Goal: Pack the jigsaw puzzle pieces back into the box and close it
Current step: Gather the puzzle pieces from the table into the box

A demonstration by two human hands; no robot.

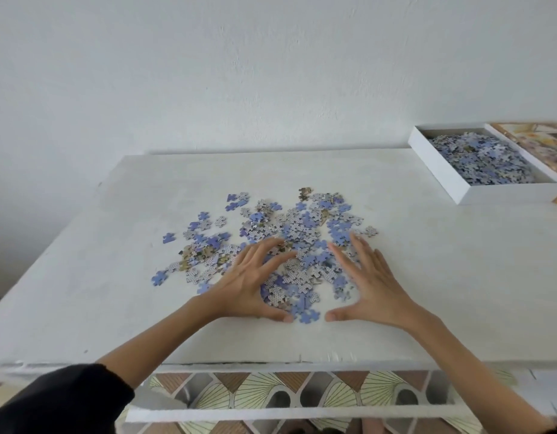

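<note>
A scatter of blue and grey puzzle pieces (302, 227) lies in the middle of the white table (98, 277). My left hand (249, 283) rests flat at the near left of the pile, fingers spread and pointing inward. My right hand (371, 283) mirrors it at the near right, palm down, fingers apart. Between the two thumbs lie several pieces (302, 296). Neither hand grips anything. The white box (440, 170) stands open at the far right of the table, heaped with pieces (483, 158).
The box lid (540, 142), printed with a warm-toned picture, lies against the box's right side at the frame edge. A white wall rises behind the table. Patterned floor tiles (286, 393) show below the table's near edge.
</note>
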